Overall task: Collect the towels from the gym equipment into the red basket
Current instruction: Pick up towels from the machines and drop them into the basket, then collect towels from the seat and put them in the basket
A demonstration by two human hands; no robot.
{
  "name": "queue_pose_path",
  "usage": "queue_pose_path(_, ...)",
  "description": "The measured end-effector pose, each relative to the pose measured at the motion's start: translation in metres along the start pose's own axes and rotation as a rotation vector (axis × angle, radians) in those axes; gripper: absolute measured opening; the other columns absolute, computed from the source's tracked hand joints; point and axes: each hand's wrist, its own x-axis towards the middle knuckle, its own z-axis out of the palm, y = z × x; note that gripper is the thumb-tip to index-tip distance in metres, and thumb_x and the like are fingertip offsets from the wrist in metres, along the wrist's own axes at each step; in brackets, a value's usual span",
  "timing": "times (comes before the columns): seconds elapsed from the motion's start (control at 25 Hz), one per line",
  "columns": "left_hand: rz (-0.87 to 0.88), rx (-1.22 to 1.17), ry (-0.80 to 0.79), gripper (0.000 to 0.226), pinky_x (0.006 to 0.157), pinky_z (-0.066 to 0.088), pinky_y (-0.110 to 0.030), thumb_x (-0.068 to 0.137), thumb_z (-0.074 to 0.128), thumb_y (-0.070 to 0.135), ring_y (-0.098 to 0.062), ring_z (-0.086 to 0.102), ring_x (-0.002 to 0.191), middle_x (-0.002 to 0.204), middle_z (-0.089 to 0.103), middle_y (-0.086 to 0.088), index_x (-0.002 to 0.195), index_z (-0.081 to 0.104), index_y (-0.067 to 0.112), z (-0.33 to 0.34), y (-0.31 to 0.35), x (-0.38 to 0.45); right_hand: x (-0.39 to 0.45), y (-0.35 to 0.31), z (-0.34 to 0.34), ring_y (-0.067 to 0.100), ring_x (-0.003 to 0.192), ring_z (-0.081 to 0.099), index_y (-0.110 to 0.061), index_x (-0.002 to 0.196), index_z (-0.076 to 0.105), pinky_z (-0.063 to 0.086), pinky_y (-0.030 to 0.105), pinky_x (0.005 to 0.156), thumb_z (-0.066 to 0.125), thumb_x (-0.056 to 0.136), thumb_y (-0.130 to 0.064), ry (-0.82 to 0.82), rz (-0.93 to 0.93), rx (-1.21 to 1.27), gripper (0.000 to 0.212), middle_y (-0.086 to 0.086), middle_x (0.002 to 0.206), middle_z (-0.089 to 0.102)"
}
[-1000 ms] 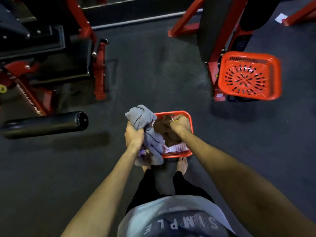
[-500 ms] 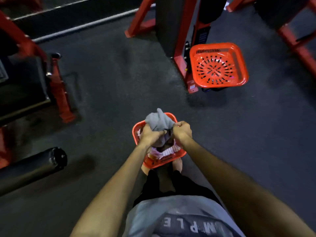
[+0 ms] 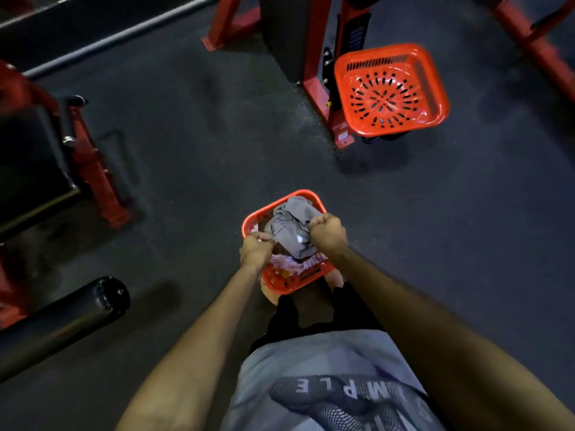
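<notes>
Dark rubbery floor (image 3: 186, 169) surrounds you, red machine frames (image 3: 314, 73) far ahead. Your left hand (image 3: 256, 250) and right hand (image 3: 328, 233), both clenched, grasp the red basket (image 3: 295, 283); a crumpled grey towel (image 3: 292, 225) sits inside, its long axis unclear.

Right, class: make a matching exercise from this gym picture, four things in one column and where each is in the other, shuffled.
Things:
1. grey towel
2. empty red basket
3. black roller pad
4. right hand

Places:
A. beside the red machine frame, top right
B. on top of the pile in the near red basket
C. lower left, over the floor
D. gripping the towel's right edge

Pairs: 1-B, 2-A, 3-C, 4-D
</notes>
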Motion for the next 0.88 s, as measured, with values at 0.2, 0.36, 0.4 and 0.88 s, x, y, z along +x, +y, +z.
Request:
queue_pose_path(0.2, 0.121, -0.354, 0.029, 0.018, 0.074, 0.054, -0.033, 0.089, 0.064, 0.004, -0.021, 0.070, 0.081, 0.082, 0.075, -0.001, 0.085, 0.076, 0.018, 0.010, 0.031, -0.023, 0.001, -0.011, -0.004, 0.022, 0.100, 0.068, -0.014, 0.119, 0.071, 0.056, 0.030, 0.089, 0.058, 0.100, -0.025, -0.036, -0.150, 0.116, 0.025, 0.005, 0.111, 0.072)
queue_pose_path(0.36, 0.141, -0.705, 0.276, 0.017, 0.076, 0.053, -0.035, 0.095, 0.065, 0.002, -0.021, 0.067, 0.082, 0.086, 0.074, -0.007, 0.093, 0.074, 0.017, -0.010, 0.034, -0.078, -0.011, -0.037, -0.005, 0.012, 0.080, 0.067, -0.010, 0.106, 0.074, 0.052, 0.025, 0.078, 0.067, 0.098, -0.009, -0.063, -0.331, 0.247, 0.011, 0.002, 0.090, 0.074)
queue_pose_path(0.4, 0.131, -0.776, 0.332, 0.017, 0.075, 0.053, -0.034, 0.096, 0.065, 0.002, -0.021, 0.067, 0.082, 0.087, 0.075, -0.008, 0.095, 0.073, 0.017, -0.015, 0.030, -0.093, -0.018, -0.045, -0.005, 0.010, 0.079, 0.067, -0.006, 0.108, 0.073, 0.053, 0.024, 0.078, 0.068, 0.098, -0.007, -0.091, -0.378, 0.278, 0.012, 0.002, 0.089, 0.073)
queue_pose_path(0.88, 0.196, -1.227, 1.145, 0.014, 0.088, 0.059, -0.032, 0.099, 0.069, 0.016, -0.017, 0.078, 0.099, 0.103, 0.082, -0.003, 0.111, 0.075, 0.020, -0.162, -0.100, -0.348, -0.298, -0.121, 0.110, 0.014, 0.094, 0.078, -0.028, 0.105, 0.071, 0.061, 0.035, 0.084, 0.076, 0.095, -0.030, -0.839, -0.946, 0.137, 0.011, -0.001, 0.097, 0.079)
